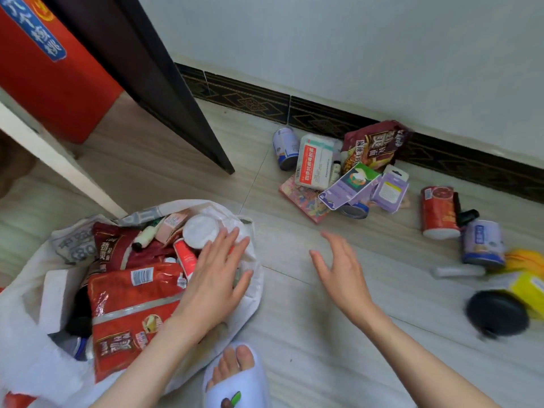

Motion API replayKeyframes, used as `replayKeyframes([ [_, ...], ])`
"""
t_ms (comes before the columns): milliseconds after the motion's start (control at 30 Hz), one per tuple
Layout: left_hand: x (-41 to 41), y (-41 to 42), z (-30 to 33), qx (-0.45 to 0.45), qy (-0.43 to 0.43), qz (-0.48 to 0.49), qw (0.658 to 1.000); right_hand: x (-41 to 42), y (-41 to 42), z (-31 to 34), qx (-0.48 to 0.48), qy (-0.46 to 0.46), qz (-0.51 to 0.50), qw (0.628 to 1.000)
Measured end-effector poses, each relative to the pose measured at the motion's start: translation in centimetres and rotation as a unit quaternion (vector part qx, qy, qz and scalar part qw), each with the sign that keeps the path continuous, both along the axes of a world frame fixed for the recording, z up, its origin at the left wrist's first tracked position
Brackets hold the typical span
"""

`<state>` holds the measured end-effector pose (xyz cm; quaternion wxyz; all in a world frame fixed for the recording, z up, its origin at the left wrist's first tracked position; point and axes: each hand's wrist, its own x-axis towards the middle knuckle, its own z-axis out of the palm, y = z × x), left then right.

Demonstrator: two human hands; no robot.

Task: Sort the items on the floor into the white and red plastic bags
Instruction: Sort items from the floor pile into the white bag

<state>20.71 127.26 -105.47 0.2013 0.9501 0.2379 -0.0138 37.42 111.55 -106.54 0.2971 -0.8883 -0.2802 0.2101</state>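
Note:
The white plastic bag (26, 313) lies open at the lower left, filled with red snack packets (129, 313), a white round lid (200, 231) and small boxes. My left hand (217, 275) rests flat with spread fingers on the bag's right rim. My right hand (341, 269) hovers open above the bare floor, holding nothing. Near the wall lies a pile: a dark red snack bag (374, 145), a white medicine box (313, 163), purple cards (347, 187) and a blue can (285, 148). A red can (438, 212) lies to the right. No red bag is visible.
A dark door edge (164, 92) and a white table leg (59, 160) stand at the left. At the right edge sit a blue-white can (482, 242), yellow items (527, 278) and a black round lid (497, 313). My slippered foot (235, 375) is at the bottom.

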Motion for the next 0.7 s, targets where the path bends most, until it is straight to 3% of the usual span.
replayKeyframes([
  [200, 9.9, 0.4, -1.9, -0.018, -0.01, -0.08, 0.997, 9.7, 0.1, -0.7, 0.049, 0.0, -0.194, 0.98],
  [333, 16.8, 2.5, -3.1, -0.026, -0.061, -0.061, 0.996, 15.0, 2.1, -2.4, 0.046, 0.037, -0.257, 0.965],
  [433, 20.5, 3.2, -4.0, -0.116, -0.089, 0.072, 0.987, 16.5, 3.3, -3.8, 0.001, 0.046, -0.263, 0.964],
  [567, 23.4, 2.9, -5.5, -0.269, -0.088, 0.247, 0.927, 17.4, 4.2, -4.6, -0.042, 0.058, -0.285, 0.956],
  [700, 24.8, 3.1, -6.3, -0.339, -0.101, 0.326, 0.877, 17.1, 4.7, -3.6, 0.089, 0.214, -0.353, 0.906],
])
